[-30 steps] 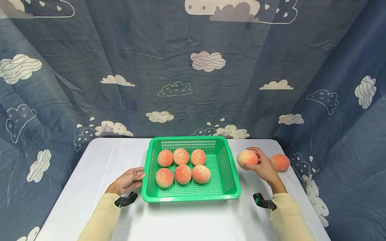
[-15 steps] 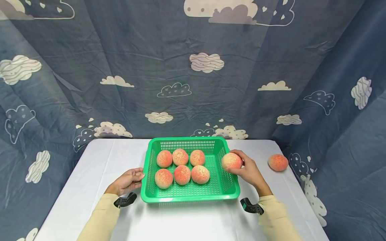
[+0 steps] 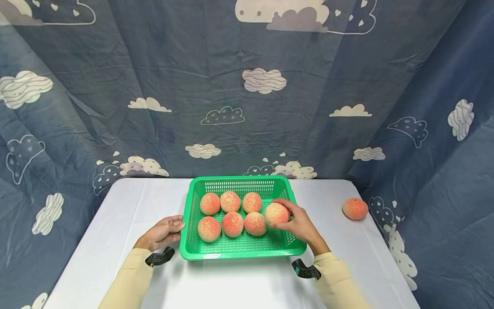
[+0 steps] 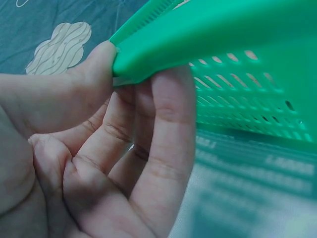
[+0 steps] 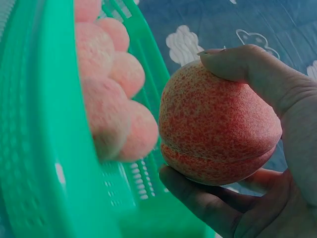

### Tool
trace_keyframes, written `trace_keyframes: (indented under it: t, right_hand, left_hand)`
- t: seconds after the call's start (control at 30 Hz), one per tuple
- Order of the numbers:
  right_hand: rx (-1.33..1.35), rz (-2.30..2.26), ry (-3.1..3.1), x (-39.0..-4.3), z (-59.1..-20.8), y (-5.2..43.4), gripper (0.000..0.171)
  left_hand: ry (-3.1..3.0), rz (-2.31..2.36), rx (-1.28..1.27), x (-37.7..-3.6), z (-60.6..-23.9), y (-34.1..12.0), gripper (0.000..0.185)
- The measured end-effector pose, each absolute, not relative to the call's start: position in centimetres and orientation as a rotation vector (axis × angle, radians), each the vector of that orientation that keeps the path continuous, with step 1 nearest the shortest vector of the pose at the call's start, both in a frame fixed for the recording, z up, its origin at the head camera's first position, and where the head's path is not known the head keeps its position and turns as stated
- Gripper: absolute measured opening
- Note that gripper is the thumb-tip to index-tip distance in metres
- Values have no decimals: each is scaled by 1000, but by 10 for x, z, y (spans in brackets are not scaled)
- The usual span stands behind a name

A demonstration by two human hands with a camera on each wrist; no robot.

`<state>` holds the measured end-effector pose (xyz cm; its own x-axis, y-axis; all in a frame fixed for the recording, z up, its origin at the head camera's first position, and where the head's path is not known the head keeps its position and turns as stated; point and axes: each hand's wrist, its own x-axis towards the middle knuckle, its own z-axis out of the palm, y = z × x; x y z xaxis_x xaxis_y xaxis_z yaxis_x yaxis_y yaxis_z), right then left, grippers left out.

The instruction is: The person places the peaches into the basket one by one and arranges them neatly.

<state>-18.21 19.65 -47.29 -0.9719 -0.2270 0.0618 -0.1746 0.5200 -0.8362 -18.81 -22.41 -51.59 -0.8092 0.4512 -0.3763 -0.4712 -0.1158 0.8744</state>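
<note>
A green plastic basket (image 3: 243,254) with slotted walls stands on the table, several peaches (image 3: 232,224) lying in two rows inside it. My left hand (image 3: 164,233) pinches the basket's left rim; in the left wrist view the thumb meets the rim's edge (image 4: 143,64) while the fingers curl up beneath it. Over the basket's right part, my right hand (image 3: 299,221) holds a yellow-and-red peach (image 3: 277,213) between thumb and fingers. The right wrist view shows this peach (image 5: 218,129) in the grip, its seam toward the lower side.
One more peach (image 3: 355,209) lies on the white tabletop (image 3: 328,193) to the right of the basket. Behind the table hangs a dark blue curtain (image 3: 173,64) with cloud prints. Black wrist cameras sit on both wrists.
The right hand has carried its peach leftward from beside the basket, across the right rim, to next to the front-row peaches. The left hand has stayed at the rim.
</note>
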Motion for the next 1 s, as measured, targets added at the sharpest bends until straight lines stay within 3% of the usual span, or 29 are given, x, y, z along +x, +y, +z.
trace_keyframes:
  t: [0.63, 1.0]
  right_hand:
    - [-550, -1385, 2533, -168, -494, 137, 66]
    - [-608, -1281, 2471, -169, -505, 129, 64]
  left_hand:
    - [1551, 1984, -6, -187, -515, -224, 50]
    - [1551, 1980, -15, -187, -514, -224, 54]
